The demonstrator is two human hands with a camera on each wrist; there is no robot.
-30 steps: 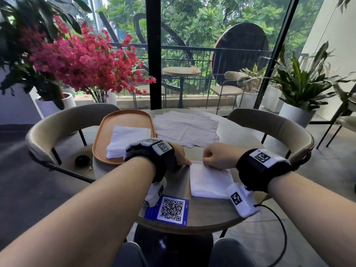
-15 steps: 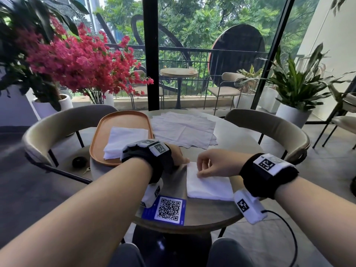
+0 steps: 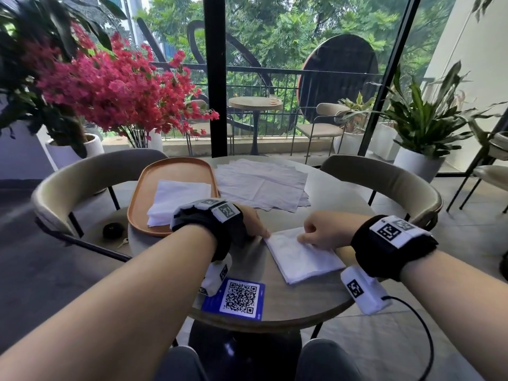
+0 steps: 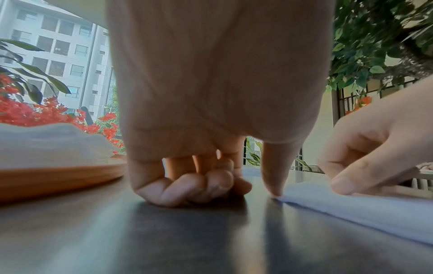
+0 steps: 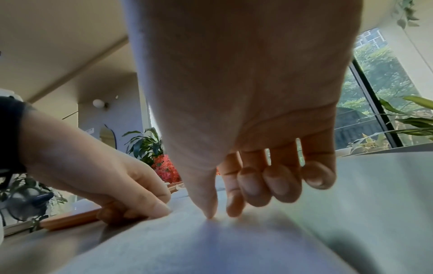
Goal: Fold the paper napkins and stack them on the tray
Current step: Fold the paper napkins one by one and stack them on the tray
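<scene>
The oval orange tray held folded white napkins; beside it, the curl-fingered left hand and right hand pressed another folded napkin, with unfolded white sheets waiting.

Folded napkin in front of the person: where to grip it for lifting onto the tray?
Pinch the folded napkin at its left edge, coming from the tray side, where the left hand touches it. It lies flat, so probably only an edge offers a grip; the right hand holds the far end.
</scene>
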